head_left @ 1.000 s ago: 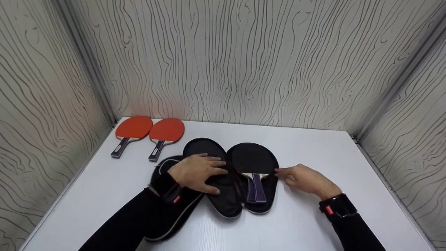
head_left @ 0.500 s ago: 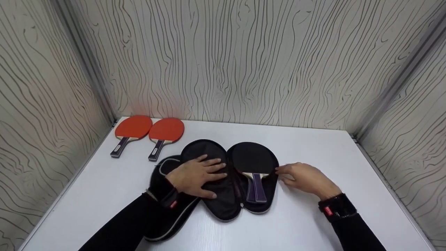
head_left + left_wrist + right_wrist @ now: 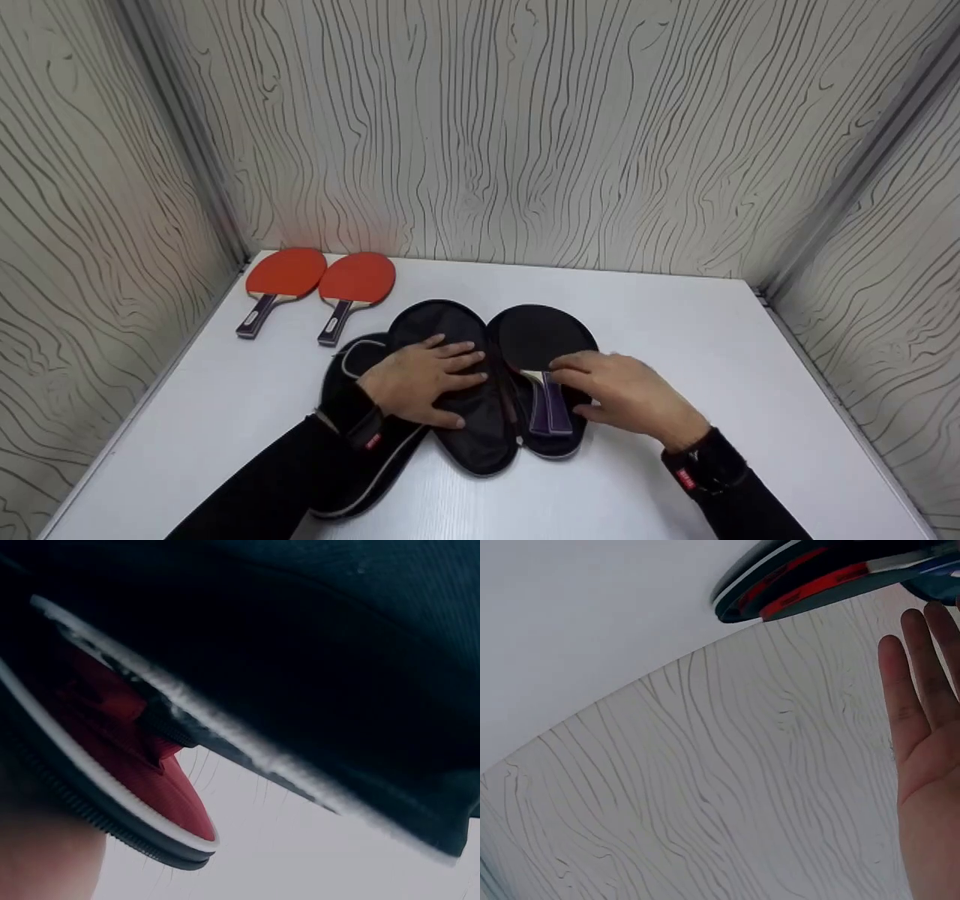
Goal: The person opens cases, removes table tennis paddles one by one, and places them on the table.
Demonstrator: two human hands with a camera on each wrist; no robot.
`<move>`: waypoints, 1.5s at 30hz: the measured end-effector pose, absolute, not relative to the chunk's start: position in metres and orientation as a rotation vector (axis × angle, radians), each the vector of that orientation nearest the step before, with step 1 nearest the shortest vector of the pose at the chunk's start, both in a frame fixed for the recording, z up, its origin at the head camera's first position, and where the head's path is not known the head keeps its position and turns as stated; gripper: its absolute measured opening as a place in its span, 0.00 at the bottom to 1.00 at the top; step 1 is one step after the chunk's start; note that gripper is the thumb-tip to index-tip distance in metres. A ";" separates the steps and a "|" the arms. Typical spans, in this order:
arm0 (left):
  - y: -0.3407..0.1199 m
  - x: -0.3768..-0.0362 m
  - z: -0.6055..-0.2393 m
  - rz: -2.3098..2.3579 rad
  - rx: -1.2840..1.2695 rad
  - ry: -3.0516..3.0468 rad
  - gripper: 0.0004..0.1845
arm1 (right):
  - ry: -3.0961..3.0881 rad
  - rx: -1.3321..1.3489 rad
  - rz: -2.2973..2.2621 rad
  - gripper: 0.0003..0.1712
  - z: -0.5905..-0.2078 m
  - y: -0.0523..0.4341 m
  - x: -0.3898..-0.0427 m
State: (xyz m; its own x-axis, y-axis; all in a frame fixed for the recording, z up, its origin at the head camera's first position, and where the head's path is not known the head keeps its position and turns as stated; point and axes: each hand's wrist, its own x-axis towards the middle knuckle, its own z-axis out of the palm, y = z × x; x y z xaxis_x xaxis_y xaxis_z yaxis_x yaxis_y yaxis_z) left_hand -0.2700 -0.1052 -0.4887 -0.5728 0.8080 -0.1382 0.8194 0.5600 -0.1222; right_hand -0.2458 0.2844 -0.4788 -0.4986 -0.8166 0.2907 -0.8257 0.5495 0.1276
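Note:
A black table tennis bat case lies spread out on the table, its lid (image 3: pixel 480 446) folded to the left. My left hand (image 3: pixel 424 382) rests flat on that lid with its fingers spread. In the right half of the case (image 3: pixel 566 448) sits a black-faced table tennis bat (image 3: pixel 532 334). Two overlapping purple handles (image 3: pixel 555 412) show there; the lower bat is mostly hidden. My right hand (image 3: pixel 630 394) is over the right side of the case, fingertips near the handles. The right wrist view shows its fingers (image 3: pixel 904 697) extended and apart from the bats.
A second black case (image 3: pixel 367 480) with pale piping lies partly under the open lid and left forearm. Two red table tennis bats (image 3: pixel 289 271) lie at the back left of the white table (image 3: pixel 675 322). Patterned panels (image 3: pixel 480 135) stand around it.
My right hand has moved left from the case's outer edge to above the handles. The lid under my left hand has settled slightly leftward and flatter.

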 end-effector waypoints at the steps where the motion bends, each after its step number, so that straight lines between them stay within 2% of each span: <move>1: -0.105 -0.270 -0.489 -0.269 1.413 2.714 0.44 | -2.433 1.390 0.028 0.35 -0.481 0.280 -0.245; 8: -0.103 -0.270 -0.488 -0.293 1.405 2.711 0.44 | -2.236 1.521 -0.137 0.28 -0.496 0.261 -0.242; 17: -0.102 -0.271 -0.488 -0.324 1.400 2.716 0.44 | -2.138 1.554 -0.191 0.30 -0.499 0.261 -0.244; 23: -0.103 -0.269 -0.488 -0.342 1.405 2.712 0.44 | -2.148 1.464 -0.174 0.36 -0.495 0.265 -0.239; 30: -0.105 -0.269 -0.488 -0.349 1.448 2.724 0.44 | -2.171 1.331 -0.159 0.32 -0.490 0.269 -0.228; 45: -0.103 -0.269 -0.486 -0.367 1.428 2.697 0.45 | -2.209 1.123 0.007 0.35 -0.473 0.282 -0.222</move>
